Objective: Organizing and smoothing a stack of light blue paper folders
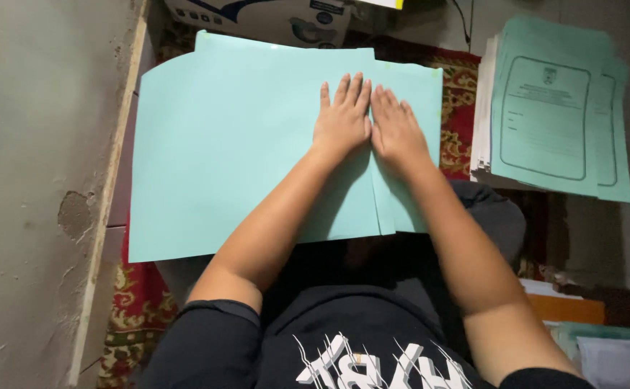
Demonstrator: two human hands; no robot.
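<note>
Currently mid-fold, by the look of it: both hands lie flat, side by side, on a large mint-green sheet (257, 144) spread across the person's lap and the patterned red rug (131, 310). Left hand (342, 121) and right hand (396, 130) touch at the thumbs, fingers stretched out and palms down; no grip closed on anything, just pressing. They sit right over a vertical edge where a narrower flap (409, 144) of the same sheet overlaps the main panel, so I'd judge the crease is being flattened. Next move likely calls for even pressure run along that edge, keeping the flap square to the top border. Sheet looks like thin, smooth card, matte, with one rounded upper-left corner. To the right, well apart, a stack of papers (546, 108) topped by printed green covers. Rough plaster wall (34, 180) on the left, cardboard box (264, 18) beyond the sheet.
</note>
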